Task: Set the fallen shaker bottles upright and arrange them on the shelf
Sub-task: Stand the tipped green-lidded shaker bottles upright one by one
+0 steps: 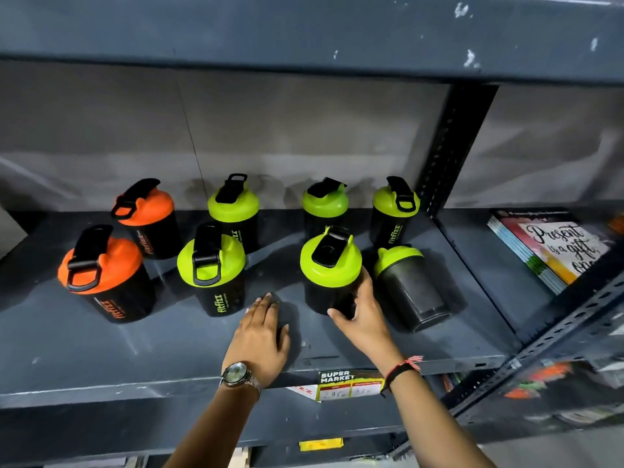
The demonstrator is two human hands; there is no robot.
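Note:
Several black shaker bottles stand on the dark shelf (101,359). Two orange-lidded ones, the front orange bottle (101,275) and the back orange bottle (147,216), are at the left. Upright green-lidded bottles stand behind and in the middle: (211,268), (233,211), (325,206), (395,211). My right hand (363,315) grips the front green-lidded bottle (329,265), which stands upright. Right beside it a fallen green-lidded bottle (410,288) lies on its side, base toward me. My left hand (261,336) rests flat on the shelf, holding nothing.
A perforated upright post (449,146) bounds the shelf bay on the right. Past it lies a stack of notebooks (553,248). A price label (347,385) hangs on the shelf's front edge. Another shelf board (304,35) runs overhead.

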